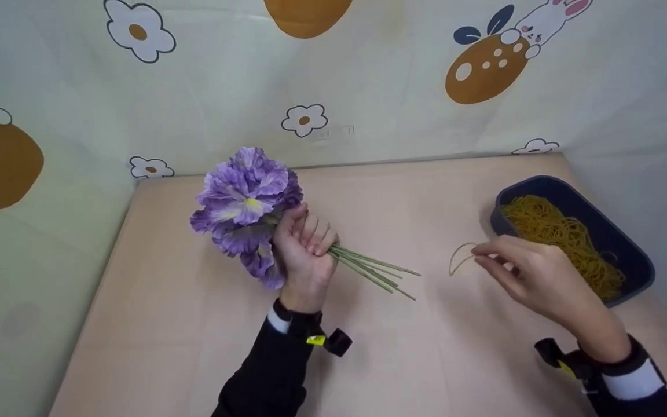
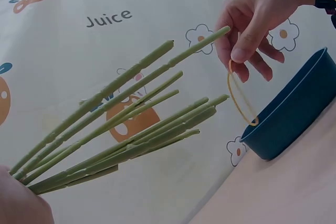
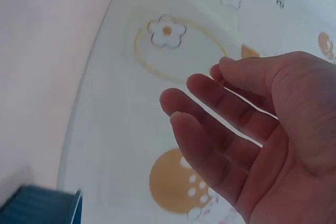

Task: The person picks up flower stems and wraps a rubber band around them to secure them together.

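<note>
A bunch of purple artificial flowers (image 1: 246, 197) is gripped by my left hand (image 1: 307, 246), its fingers curled round the stems just below the blooms. The green stems (image 1: 371, 269) fan out to the right, their cut ends apart from each other, as the left wrist view also shows (image 2: 131, 124). My right hand (image 1: 542, 278) pinches a yellow rubber band (image 1: 453, 263) between thumb and fingertip. The band hangs as a loose loop, apart from the stems in the head view. In the right wrist view the same rubber band (image 3: 137, 51) stretches out beyond the fingertips.
A dark blue tub (image 1: 611, 231) stands at the table's right side, holding a heap of yellow rubber bands (image 1: 559, 231). My right forearm passes in front of its near edge. A printed cloth (image 1: 368, 75) hangs behind the pale table (image 1: 165, 324).
</note>
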{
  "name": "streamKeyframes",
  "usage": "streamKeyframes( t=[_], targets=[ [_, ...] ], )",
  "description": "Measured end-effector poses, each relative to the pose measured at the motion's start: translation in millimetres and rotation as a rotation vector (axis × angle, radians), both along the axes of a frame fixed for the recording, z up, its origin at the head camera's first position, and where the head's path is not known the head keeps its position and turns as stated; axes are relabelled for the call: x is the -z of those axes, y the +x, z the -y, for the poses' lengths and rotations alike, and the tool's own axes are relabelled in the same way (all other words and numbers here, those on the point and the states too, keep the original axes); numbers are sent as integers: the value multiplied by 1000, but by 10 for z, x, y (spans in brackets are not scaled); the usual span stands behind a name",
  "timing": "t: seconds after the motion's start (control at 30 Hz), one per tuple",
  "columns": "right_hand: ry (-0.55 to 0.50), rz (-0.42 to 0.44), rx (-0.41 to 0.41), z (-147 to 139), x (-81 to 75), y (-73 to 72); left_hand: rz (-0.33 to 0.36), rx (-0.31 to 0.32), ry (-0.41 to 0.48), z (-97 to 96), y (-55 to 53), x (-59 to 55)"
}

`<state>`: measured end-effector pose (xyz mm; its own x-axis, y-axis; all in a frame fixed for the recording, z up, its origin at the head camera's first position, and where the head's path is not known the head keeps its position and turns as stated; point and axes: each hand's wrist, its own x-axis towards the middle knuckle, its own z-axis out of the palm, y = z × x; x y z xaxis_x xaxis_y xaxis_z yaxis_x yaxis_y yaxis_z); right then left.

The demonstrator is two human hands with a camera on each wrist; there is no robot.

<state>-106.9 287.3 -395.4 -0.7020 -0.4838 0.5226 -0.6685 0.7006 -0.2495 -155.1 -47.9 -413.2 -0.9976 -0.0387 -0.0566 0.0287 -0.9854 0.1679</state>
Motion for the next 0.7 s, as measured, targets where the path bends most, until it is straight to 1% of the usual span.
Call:
streamKeyframes(
  t=[0.1,0.23,0.4,0.57,0.7],
  targets=[
    [-13,12,-96,126,26,59,7,7,4,3,10,1],
    [-12,19,-180,280,54,100,2,27,15,-7,24,-5],
    [-9,-1,-231,426,36,72,4,41,26,-24,22,-3],
    [-16,0,-276,559,25,8,8,35,-12,-59,19,-4],
    [-23,13,-302,652,40,-33,21,47,-37,-101,21,-6]
  ],
)
